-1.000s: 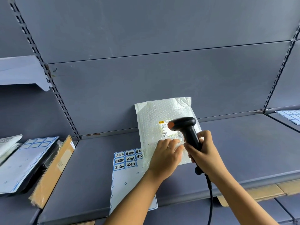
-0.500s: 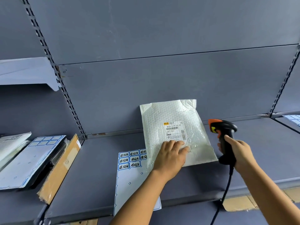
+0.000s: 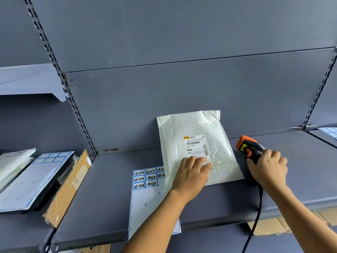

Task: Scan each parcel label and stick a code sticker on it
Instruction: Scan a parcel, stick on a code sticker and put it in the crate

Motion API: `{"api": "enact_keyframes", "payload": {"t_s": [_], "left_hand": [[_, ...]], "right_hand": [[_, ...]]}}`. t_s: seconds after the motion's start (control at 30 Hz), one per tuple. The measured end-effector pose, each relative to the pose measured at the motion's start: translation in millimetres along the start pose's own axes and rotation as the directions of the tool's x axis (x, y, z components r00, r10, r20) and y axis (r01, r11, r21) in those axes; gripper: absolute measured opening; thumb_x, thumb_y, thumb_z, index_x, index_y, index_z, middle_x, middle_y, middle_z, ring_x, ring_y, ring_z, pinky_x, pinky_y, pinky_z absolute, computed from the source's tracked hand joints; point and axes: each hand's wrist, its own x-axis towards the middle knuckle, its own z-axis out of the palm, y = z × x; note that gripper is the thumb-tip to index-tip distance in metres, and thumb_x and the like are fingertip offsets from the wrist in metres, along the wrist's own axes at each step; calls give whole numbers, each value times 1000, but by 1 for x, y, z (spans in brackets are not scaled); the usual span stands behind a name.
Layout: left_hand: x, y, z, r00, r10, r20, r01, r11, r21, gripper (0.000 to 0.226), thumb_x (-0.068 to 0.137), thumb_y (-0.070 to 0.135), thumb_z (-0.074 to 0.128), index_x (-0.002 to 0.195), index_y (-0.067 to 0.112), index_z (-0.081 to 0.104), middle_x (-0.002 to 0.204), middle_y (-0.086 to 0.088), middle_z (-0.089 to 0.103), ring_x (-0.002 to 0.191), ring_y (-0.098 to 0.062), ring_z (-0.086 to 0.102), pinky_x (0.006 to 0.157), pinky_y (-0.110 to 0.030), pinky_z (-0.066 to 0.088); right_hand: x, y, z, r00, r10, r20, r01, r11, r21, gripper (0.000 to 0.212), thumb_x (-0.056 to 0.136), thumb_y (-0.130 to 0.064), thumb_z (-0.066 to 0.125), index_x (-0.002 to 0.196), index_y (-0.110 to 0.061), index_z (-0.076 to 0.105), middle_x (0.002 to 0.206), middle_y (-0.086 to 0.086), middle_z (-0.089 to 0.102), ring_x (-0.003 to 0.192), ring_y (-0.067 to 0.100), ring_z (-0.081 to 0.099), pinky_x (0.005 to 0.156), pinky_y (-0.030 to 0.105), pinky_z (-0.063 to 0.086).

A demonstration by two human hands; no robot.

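A white bubble-mailer parcel (image 3: 197, 128) leans against the back panel of the grey shelf (image 3: 291, 179), its printed label (image 3: 195, 145) facing me. My left hand (image 3: 191, 174) presses flat on the parcel's lower part, just below the label. My right hand (image 3: 268, 167) grips the handle of a black and orange barcode scanner (image 3: 246, 146), which lies low on the shelf right of the parcel. A sticker sheet (image 3: 145, 201) with several blue-framed code stickers lies left of the parcel, its upper right corner tucked under it.
The scanner's black cable (image 3: 255, 221) hangs over the shelf's front edge. On the left shelf lie a second sticker sheet (image 3: 32, 179), flat mailers (image 3: 12, 161) and a cardboard parcel (image 3: 67, 189). Cardboard boxes (image 3: 269, 227) sit below on the right.
My right hand took the scanner away from the label, moved it right and lowered it onto the shelf beside the parcel. My left hand stayed pressed on the parcel.
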Motion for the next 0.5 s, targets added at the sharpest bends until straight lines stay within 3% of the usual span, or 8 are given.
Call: {"api": "enact_keyframes", "payload": {"t_s": [0.07, 0.13, 0.2, 0.3, 0.4, 0.5], "left_hand": [[0, 0, -1, 1000, -9, -5, 9, 1000, -14, 26, 84, 24, 51, 104, 24, 67, 107, 3, 62, 89, -20, 55, 76, -33, 44], [0, 1, -2, 1000, -23, 5, 23, 999, -34, 24, 84, 26, 52, 101, 24, 67, 106, 4, 62, 89, -20, 54, 77, -32, 42], [2, -1, -9, 999, -23, 24, 25, 996, -83, 23, 86, 28, 49, 99, 22, 68, 105, 3, 64, 91, -19, 56, 79, -30, 39], [-4, -16, -33, 994, -104, -45, 91, 970, -224, 19, 87, 23, 51, 87, 18, 70, 94, 5, 67, 87, -17, 59, 79, -28, 39], [-36, -50, -60, 947, -304, -102, 266, 923, -276, 17, 84, 21, 52, 79, 21, 69, 86, 11, 66, 83, -11, 55, 75, -27, 37], [-78, -86, -76, 898, -438, 54, 437, 868, -235, 17, 81, 24, 53, 78, 22, 70, 83, 13, 67, 79, -11, 60, 73, -24, 35]], "right_hand": [[-5, -8, 5, 957, -278, -84, 272, 959, -77, 41, 72, -8, 70, 111, -3, 57, 120, 21, 51, 104, 44, 45, 83, 51, 41], [-15, -25, 10, 801, -593, -87, 590, 805, -62, 42, 66, -5, 74, 107, -13, 66, 113, 10, 61, 98, 38, 55, 76, 45, 46], [-29, -47, 19, 663, -749, -3, 748, 662, 41, 38, 70, -8, 70, 107, -16, 66, 109, 3, 64, 94, 32, 59, 72, 41, 49], [-46, -69, 35, 651, -759, 11, 746, 642, 179, 32, 73, -10, 58, 104, -14, 65, 103, 4, 61, 86, 32, 57, 71, 42, 51], [-52, -75, 44, 706, -707, -48, 701, 687, 191, 35, 68, -1, 68, 101, -13, 66, 101, 7, 61, 83, 35, 56, 69, 45, 52], [-56, -88, 46, 665, -736, -126, 745, 643, 177, 37, 66, 3, 59, 98, -13, 65, 99, 6, 62, 85, 33, 55, 69, 42, 51]]}}
